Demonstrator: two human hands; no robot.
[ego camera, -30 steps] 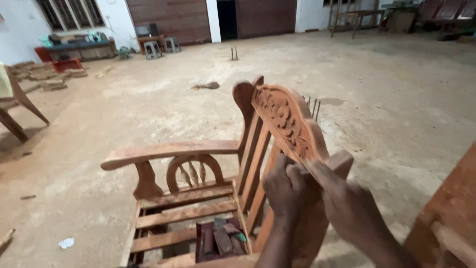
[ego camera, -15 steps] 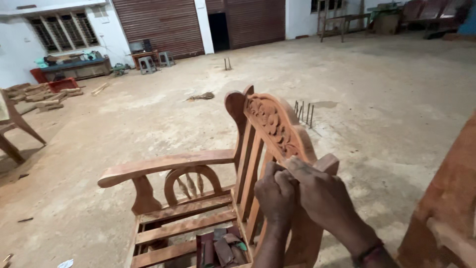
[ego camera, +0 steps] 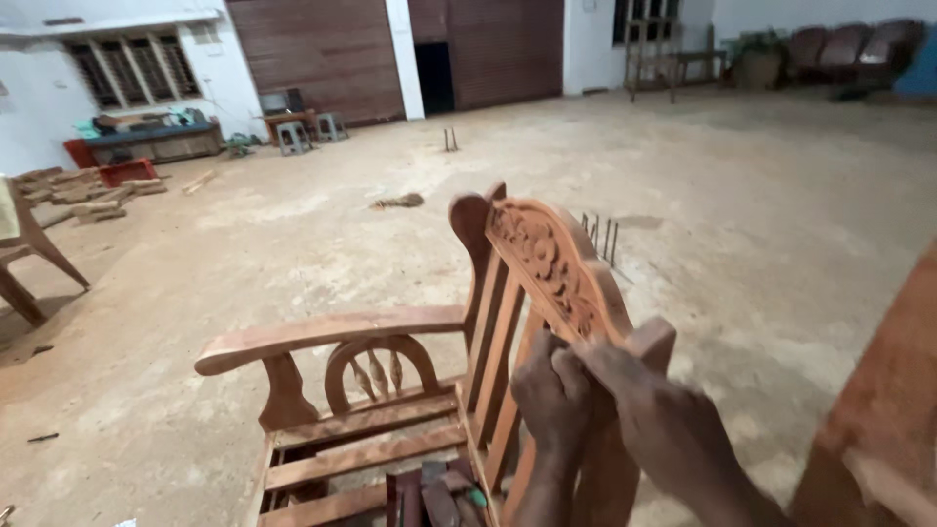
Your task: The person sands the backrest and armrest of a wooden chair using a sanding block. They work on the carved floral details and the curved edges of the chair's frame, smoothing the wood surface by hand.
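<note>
One unfinished wooden chair (ego camera: 390, 390) stands on the dusty floor (ego camera: 761, 244), and both hands work at the carved top rail (ego camera: 547, 263) of its back, down near the rail's lower right end. The left hand (ego camera: 551, 395) is curled tight into a fist against the rail's edge; the right hand (ego camera: 664, 425) lies closed just beside it, fingers bent over the same spot, and whether a small tool or paper sits between them cannot be told, since the hands are blurred. Four upright slats (ego camera: 498, 351) run below the rail, and one curved armrest (ego camera: 322, 337) reaches left over a round spindled panel. On the seat's slats near the front lies a small heap of dark wooden scraps (ego camera: 429, 498). Another wooden piece (ego camera: 878, 420) rises at the right edge. Farther off, several thin metal rods (ego camera: 600, 234) stick up from the floor behind the chair, and two small stools (ego camera: 307, 132) stand by the far shutter wall.
</note>
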